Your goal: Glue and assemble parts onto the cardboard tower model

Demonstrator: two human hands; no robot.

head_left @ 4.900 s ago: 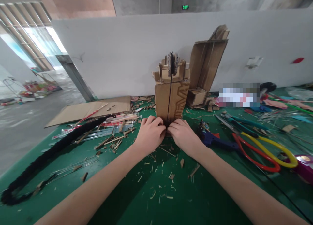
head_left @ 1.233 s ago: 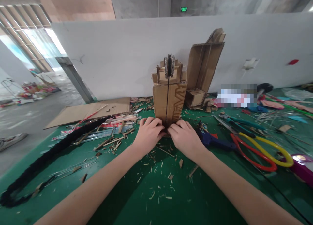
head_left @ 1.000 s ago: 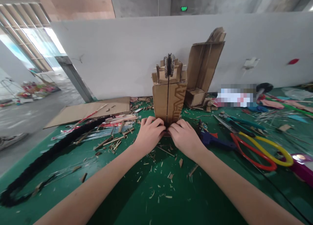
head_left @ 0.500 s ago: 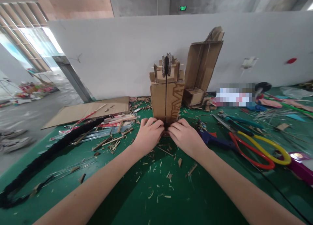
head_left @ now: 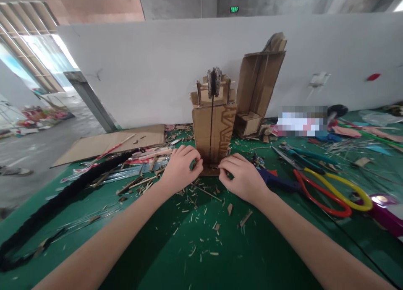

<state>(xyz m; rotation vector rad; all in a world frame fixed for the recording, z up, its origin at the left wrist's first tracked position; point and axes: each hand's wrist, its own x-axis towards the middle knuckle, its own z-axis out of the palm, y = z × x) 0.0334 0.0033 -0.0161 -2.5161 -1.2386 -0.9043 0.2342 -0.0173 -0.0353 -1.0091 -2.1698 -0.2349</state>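
Note:
A tall cardboard tower (head_left: 214, 130) stands on the green table (head_left: 220, 256). A small dark wheel (head_left: 214, 78) sits on a stick at its top, and a black line runs down its front. My left hand (head_left: 180, 169) is curled at the left of the tower's foot, its fingertips beside the base flap (head_left: 210, 171). My right hand (head_left: 242, 177) is at the right of the foot with thumb and fingers pinched together. Whether either pinch holds something thin cannot be seen.
Red and yellow-handled scissors (head_left: 327, 187) and a blue-handled tool (head_left: 278, 181) lie to the right. A black braided rope (head_left: 59, 197), sticks and a flat cardboard sheet (head_left: 110, 141) lie to the left. A second cardboard piece (head_left: 260, 86) leans on the white wall. Wood chips litter the table.
My hands were pressed together at the tower's foot; now they are a few centimetres apart, one at each side of the base flap. The view has shifted slightly.

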